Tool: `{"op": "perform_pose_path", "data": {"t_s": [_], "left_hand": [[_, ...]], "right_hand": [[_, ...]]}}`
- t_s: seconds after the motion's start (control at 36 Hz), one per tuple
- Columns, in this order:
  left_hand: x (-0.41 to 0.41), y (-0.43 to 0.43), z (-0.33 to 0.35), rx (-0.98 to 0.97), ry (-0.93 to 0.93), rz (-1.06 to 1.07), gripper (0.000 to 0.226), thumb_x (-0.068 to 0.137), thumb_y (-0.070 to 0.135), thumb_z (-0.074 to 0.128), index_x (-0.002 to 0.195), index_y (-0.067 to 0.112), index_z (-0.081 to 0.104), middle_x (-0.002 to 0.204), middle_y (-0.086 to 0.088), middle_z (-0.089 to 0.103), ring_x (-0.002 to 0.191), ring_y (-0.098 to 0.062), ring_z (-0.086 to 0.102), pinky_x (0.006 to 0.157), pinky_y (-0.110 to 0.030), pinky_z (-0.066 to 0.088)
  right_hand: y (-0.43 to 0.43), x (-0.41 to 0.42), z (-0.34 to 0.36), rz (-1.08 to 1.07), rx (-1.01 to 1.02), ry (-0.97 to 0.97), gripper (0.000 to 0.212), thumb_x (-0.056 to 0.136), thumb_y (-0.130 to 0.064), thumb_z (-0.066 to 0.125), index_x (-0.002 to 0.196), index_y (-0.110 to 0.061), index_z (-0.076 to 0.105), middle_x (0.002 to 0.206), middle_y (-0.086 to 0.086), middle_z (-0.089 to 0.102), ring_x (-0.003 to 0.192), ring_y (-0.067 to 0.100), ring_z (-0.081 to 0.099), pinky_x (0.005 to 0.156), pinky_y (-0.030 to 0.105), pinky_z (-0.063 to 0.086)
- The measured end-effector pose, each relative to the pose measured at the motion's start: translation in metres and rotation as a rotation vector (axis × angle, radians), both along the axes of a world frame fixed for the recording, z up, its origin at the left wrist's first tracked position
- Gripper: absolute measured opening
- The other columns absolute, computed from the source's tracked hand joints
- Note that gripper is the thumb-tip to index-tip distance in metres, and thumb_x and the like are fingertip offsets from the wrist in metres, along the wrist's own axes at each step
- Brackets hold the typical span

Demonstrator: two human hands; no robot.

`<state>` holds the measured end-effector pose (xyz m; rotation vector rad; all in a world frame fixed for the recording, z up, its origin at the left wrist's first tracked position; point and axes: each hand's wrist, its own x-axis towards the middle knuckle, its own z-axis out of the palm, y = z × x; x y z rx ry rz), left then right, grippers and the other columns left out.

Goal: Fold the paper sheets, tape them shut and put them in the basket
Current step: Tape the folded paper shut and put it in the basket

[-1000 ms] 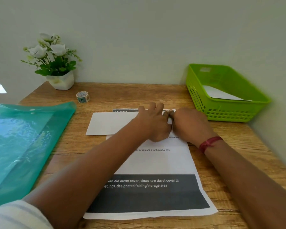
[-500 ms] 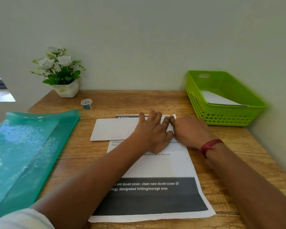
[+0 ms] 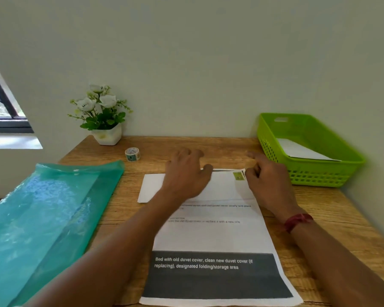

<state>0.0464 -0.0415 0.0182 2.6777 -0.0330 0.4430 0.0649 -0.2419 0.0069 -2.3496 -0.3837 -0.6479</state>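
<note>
A folded white sheet (image 3: 155,188) lies crosswise on the far end of a printed sheet (image 3: 211,238) on the wooden desk. A small green piece of tape (image 3: 238,175) sits at the folded sheet's right end. My left hand (image 3: 186,171) is spread flat over the folded sheet's middle, fingers straight. My right hand (image 3: 266,180) hovers just right of the tape piece, fingers loosely bent, holding nothing. The tape roll (image 3: 132,154) stands to the far left of my hands. The green basket (image 3: 310,173) at the right holds one folded paper (image 3: 302,150).
A translucent teal plastic folder (image 3: 42,218) covers the desk's left side. A white pot of flowers (image 3: 104,120) stands at the back left against the wall. The wall runs close behind the desk and along its right side.
My hands were pressed together on the folded sheet's right end; they have moved apart, uncovering the green tape piece. The view has tilted upward.
</note>
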Motion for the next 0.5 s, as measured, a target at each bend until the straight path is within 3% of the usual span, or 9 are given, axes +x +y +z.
{"op": "perform_pose_path", "data": {"t_s": [0.06, 0.14, 0.19, 0.25, 0.31, 0.36, 0.42, 0.5], "left_hand": [[-0.004, 0.022, 0.007, 0.047, 0.056, 0.046, 0.046, 0.095, 0.041, 0.048, 0.135, 0.019, 0.052, 0.138, -0.008, 0.054, 0.128, -0.029, 0.045, 0.104, -0.048, 0.04], [-0.01, 0.048, 0.01, 0.143, 0.147, 0.195, 0.046, 0.095, 0.047, 0.047, 0.134, 0.021, 0.053, 0.134, -0.01, 0.055, 0.127, -0.031, 0.046, 0.105, -0.047, 0.038], [-0.012, 0.062, 0.006, 0.127, 0.182, 0.289, 0.047, 0.094, 0.05, 0.046, 0.128, 0.018, 0.056, 0.134, -0.012, 0.055, 0.127, -0.031, 0.045, 0.108, -0.048, 0.035], [-0.011, 0.069, 0.002, 0.088, 0.223, 0.31, 0.05, 0.094, 0.051, 0.046, 0.129, 0.016, 0.055, 0.136, -0.013, 0.053, 0.128, -0.032, 0.045, 0.109, -0.049, 0.037], [-0.011, 0.076, 0.001, 0.065, 0.271, 0.292, 0.052, 0.094, 0.051, 0.047, 0.131, 0.014, 0.053, 0.137, -0.013, 0.051, 0.126, -0.032, 0.047, 0.106, -0.048, 0.042], [-0.011, 0.083, 0.002, 0.041, 0.294, 0.265, 0.051, 0.094, 0.049, 0.05, 0.132, 0.015, 0.052, 0.138, -0.012, 0.051, 0.125, -0.03, 0.049, 0.103, -0.043, 0.045], [-0.011, 0.09, 0.002, 0.046, 0.299, 0.239, 0.052, 0.094, 0.05, 0.053, 0.134, 0.017, 0.051, 0.138, -0.009, 0.05, 0.125, -0.028, 0.049, 0.102, -0.043, 0.046], [-0.012, 0.094, 0.003, 0.11, 0.341, 0.222, 0.056, 0.093, 0.058, 0.05, 0.136, 0.022, 0.047, 0.142, -0.007, 0.046, 0.131, -0.03, 0.043, 0.104, -0.055, 0.04]], "right_hand": [[0.005, -0.004, 0.002, 0.016, 0.049, -0.009, 0.039, 0.086, -0.006, 0.06, 0.123, -0.015, 0.066, 0.045, -0.009, 0.043, 0.048, 0.006, 0.047, 0.06, 0.033, 0.047], [0.015, -0.01, 0.002, 0.121, 0.03, -0.023, 0.026, 0.083, -0.012, 0.068, 0.107, -0.02, 0.071, 0.056, -0.013, 0.053, 0.056, 0.009, 0.054, 0.057, 0.03, 0.044], [0.025, -0.015, -0.001, 0.235, -0.074, -0.039, 0.018, 0.081, -0.031, 0.069, 0.097, -0.023, 0.07, 0.065, -0.021, 0.056, 0.064, 0.004, 0.057, 0.062, 0.027, 0.046], [0.031, -0.021, -0.007, 0.334, -0.229, -0.024, 0.037, 0.082, -0.054, 0.059, 0.112, -0.035, 0.065, 0.094, -0.025, 0.06, 0.087, -0.003, 0.056, 0.076, 0.023, 0.047], [0.033, -0.023, -0.013, 0.416, -0.364, 0.026, 0.059, 0.082, -0.071, 0.046, 0.133, -0.043, 0.051, 0.123, -0.027, 0.05, 0.114, -0.009, 0.043, 0.094, 0.018, 0.04], [0.034, -0.021, -0.019, 0.461, -0.443, 0.104, 0.073, 0.078, -0.085, 0.031, 0.144, -0.053, 0.027, 0.143, -0.033, 0.026, 0.13, -0.015, 0.021, 0.107, 0.012, 0.023], [0.036, -0.019, -0.023, 0.458, -0.486, 0.158, 0.076, 0.078, -0.086, 0.024, 0.145, -0.06, 0.003, 0.152, -0.037, 0.002, 0.138, -0.016, 0.006, 0.111, 0.011, 0.013], [0.036, -0.021, -0.022, 0.428, -0.5, 0.199, 0.075, 0.087, -0.076, 0.032, 0.146, -0.056, -0.009, 0.149, -0.041, -0.008, 0.136, -0.02, 0.002, 0.105, 0.002, 0.007]]}}
